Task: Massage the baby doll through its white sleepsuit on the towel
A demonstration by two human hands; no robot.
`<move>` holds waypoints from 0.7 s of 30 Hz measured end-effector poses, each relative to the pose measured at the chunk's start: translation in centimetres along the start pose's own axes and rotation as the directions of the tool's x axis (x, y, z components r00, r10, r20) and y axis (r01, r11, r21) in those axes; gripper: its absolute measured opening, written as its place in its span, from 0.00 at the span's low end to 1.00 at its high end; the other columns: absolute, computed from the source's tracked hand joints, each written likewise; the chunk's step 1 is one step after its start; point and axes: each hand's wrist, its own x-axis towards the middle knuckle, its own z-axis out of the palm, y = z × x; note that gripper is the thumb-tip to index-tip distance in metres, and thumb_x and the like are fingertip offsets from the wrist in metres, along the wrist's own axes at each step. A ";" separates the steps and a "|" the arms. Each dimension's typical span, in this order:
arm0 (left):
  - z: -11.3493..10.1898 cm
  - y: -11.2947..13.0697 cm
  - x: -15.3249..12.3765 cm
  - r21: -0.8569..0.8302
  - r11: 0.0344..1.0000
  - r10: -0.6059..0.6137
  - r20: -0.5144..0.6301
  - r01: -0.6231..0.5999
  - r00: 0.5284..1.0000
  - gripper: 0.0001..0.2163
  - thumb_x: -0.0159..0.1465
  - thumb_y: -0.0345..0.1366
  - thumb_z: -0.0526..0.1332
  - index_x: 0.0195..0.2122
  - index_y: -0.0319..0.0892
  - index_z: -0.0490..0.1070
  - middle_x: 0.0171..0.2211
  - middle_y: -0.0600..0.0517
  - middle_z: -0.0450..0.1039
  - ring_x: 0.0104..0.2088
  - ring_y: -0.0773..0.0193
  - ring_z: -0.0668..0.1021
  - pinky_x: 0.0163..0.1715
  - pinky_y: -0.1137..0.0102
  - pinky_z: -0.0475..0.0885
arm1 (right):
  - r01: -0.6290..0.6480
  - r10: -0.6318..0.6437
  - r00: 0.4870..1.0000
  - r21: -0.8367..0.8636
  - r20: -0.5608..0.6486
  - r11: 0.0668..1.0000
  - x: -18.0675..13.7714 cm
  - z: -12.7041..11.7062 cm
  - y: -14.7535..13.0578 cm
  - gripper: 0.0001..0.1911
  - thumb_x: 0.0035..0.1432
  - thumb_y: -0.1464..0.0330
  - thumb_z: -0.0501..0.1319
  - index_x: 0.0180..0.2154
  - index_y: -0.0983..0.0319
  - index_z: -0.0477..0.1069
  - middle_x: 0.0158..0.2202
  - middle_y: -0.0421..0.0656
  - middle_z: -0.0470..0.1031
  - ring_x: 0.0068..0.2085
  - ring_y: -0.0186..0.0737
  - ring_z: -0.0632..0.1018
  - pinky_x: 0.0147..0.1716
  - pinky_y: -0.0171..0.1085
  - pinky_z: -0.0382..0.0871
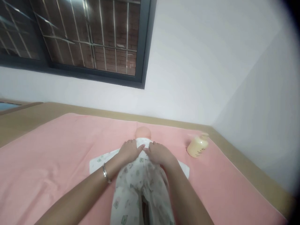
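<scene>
A baby doll [142,133] lies on its back on a pink sheet [70,137], its head toward the wall. It wears a white patterned top [103,158] with sleeves spread to both sides, and white patterned trousers [126,200]. My left hand [131,151], with a silver bangle on the wrist, is bent over the left side of the doll's upper chest. On the other side my right hand [159,153] holds the chest the same way. Both thumbs point inward and almost meet at the middle. The undersides of my fingers are hidden.
A pale yellow pump bottle [198,146] stands on the sheet to the right of the doll. The sheet covers a wooden surface [236,159] whose edge runs along the white wall [187,62]. A dark-framed window [142,47] with bars is at upper left.
</scene>
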 end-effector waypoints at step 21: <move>1.0 -0.5 0.9 0.046 0.996 -0.074 -0.028 0.075 0.997 0.27 0.67 0.51 0.38 0.42 0.38 0.71 0.44 0.39 0.75 0.47 0.48 0.74 0.53 0.53 0.59 | 0.079 -0.079 0.997 -0.029 -0.008 0.996 -0.3 -0.2 -0.1 0.21 0.66 0.64 0.43 0.46 0.68 0.70 0.47 0.56 0.74 0.43 0.50 0.75 0.41 0.42 0.65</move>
